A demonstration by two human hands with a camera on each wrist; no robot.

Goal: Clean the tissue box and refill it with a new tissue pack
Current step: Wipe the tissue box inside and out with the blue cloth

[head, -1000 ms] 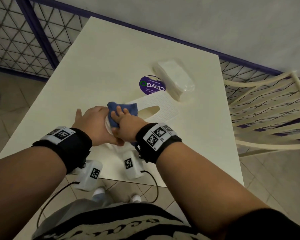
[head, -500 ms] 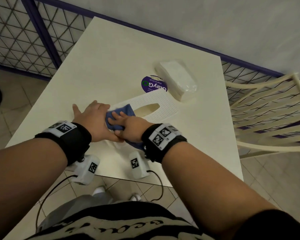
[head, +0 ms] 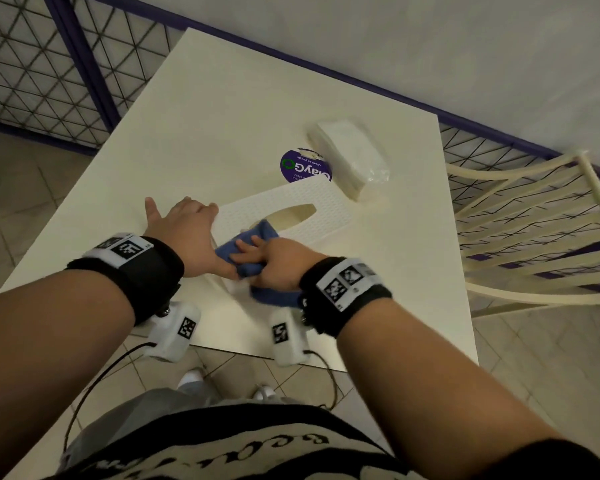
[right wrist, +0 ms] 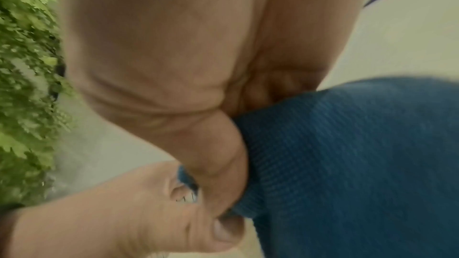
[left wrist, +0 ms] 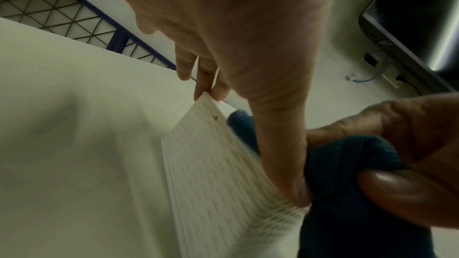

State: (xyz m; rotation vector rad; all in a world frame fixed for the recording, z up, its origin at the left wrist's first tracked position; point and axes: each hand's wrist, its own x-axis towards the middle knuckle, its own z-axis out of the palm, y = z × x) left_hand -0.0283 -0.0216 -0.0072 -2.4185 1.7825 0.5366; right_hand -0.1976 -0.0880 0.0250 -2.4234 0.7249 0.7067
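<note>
A white textured tissue box (head: 291,209) with an oval slot lies on the cream table (head: 222,116). My left hand (head: 184,230) holds its left end, fingertips on the far corner and thumb along the near edge of the box (left wrist: 218,164). My right hand (head: 274,261) grips a folded blue cloth (head: 257,237) and presses it on the box's top, just left of the slot. The wrist views show the cloth (left wrist: 347,164) bunched against my left thumb and the right hand (right wrist: 161,66) curled round the cloth (right wrist: 347,154). A wrapped new tissue pack (head: 354,157) lies behind the box, at the back right.
A round purple sticker (head: 298,166) sits on the table between box and pack. A cream slatted chair (head: 534,237) stands right of the table. A wire mesh fence (head: 32,64) with a blue frame runs along the left and back.
My right hand has slid the blue cloth a little towards the near edge of the box's top. The left hand still holds the box's left end.
</note>
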